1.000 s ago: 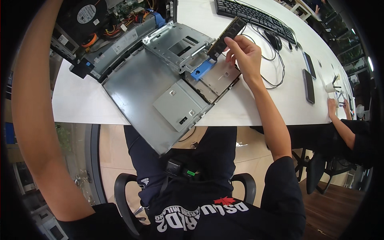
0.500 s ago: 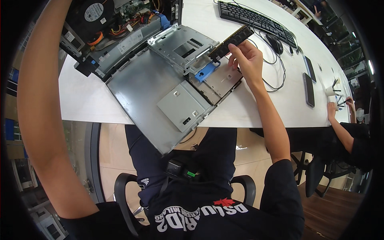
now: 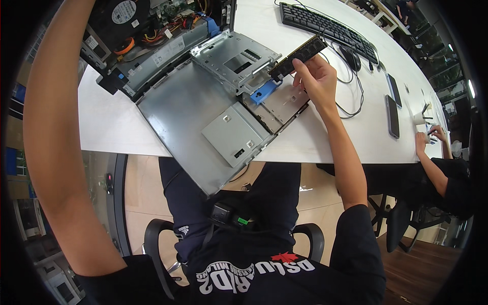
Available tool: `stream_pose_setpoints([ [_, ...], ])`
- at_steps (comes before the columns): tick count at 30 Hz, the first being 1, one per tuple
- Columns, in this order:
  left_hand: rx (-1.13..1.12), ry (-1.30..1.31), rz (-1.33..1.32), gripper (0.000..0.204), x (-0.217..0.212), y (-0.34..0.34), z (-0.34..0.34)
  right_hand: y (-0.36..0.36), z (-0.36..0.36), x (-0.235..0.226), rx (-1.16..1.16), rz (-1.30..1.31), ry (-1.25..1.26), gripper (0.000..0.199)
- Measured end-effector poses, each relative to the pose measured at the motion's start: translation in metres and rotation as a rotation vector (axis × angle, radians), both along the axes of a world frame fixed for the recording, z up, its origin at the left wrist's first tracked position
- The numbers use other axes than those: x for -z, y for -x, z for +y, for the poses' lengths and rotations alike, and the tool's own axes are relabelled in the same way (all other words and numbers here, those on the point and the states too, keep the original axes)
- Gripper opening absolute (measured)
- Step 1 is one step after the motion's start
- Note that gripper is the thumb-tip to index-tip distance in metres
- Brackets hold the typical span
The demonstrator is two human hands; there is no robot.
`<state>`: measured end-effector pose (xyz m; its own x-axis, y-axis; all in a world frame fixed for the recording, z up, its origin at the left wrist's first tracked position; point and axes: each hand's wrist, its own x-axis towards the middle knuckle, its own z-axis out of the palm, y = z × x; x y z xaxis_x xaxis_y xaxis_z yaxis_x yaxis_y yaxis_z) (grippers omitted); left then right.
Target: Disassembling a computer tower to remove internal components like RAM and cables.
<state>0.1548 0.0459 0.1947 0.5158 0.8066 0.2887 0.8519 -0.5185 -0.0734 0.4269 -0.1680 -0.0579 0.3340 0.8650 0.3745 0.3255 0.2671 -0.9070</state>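
Between the thumb and fingers of my right hand is a black memory module, tilted with its far end up to the right. It is held above a blue latch on the metal drive cage. The opened computer case stands at the upper left, with a fan, coloured cables and a circuit board inside. Its grey metal side panel lies toward me and juts past the table edge. My left forearm reaches up along the left side, and the hand itself lies beyond the top edge.
On the white table are a black keyboard, a mouse with looping cables, and two phones. At the far right, another person's hands are near a white cup. Chair armrests flank me.
The memory module and my right hand have shifted very slightly to the right and down, as has the whole case in view. My grip on the module stays the same.
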Motion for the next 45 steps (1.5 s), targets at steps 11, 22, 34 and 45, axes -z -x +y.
stream_pose_setpoints([
  [11, 0.008, 0.01, 0.005, 0.091, 0.001, 0.002, 0.001, -0.005, -0.001, 0.001, -0.023, 0.039, 0.012, 0.027],
  [22, 0.04, 0.059, 0.0, 0.088, -0.004, 0.0, -0.002, -0.011, 0.001, -0.001, -0.022, 0.108, 0.044, 0.026],
  [34, 0.038, 0.076, -0.03, 0.083, -0.002, 0.0, 0.014, -0.022, 0.003, 0.0, 0.008, 0.324, 0.0, 0.026],
  [45, 0.007, 0.073, -0.049, 0.085, -0.004, -0.001, -0.011, -0.017, 0.002, -0.007, -0.007, 0.308, 0.044, 0.03],
])
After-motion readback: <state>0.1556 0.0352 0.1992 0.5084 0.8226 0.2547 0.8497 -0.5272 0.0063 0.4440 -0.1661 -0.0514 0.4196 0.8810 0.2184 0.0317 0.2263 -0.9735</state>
